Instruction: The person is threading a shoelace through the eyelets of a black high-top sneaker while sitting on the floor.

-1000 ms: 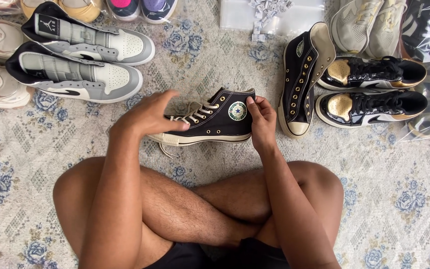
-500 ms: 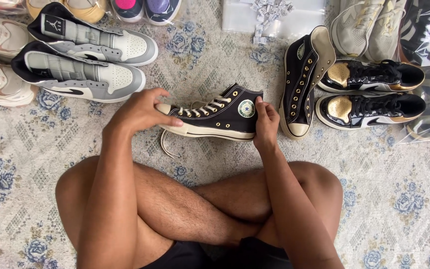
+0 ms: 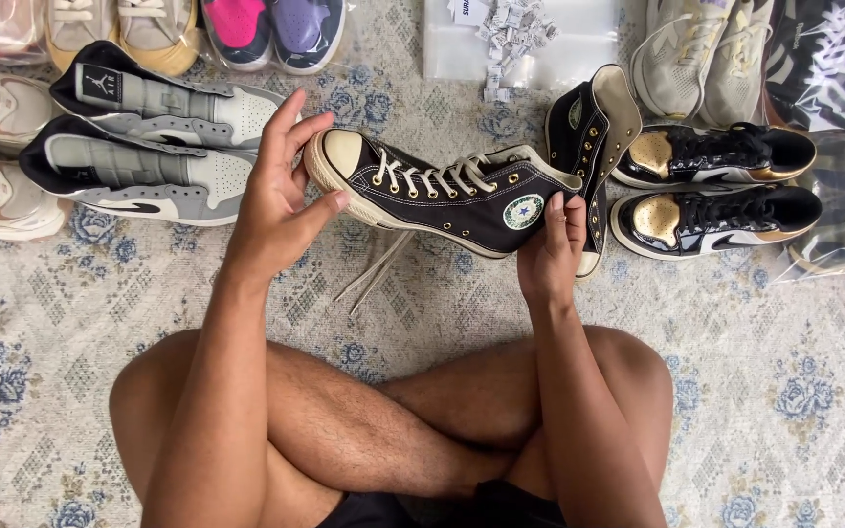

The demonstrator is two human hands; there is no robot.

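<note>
I hold the black high-top sneaker (image 3: 442, 191) level: left hand (image 3: 276, 196) clamped on its toe, right hand (image 3: 550, 249) pinching its heel, laces (image 3: 374, 274) dangling free.

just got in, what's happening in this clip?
A person sits cross-legged on a patterned rug, holding a black high-top sneaker off the floor. The left hand holds the toe, the right hand the heel, and the laces hang loose. Its unlaced mate lies just behind, among other pairs of shoes.
</note>
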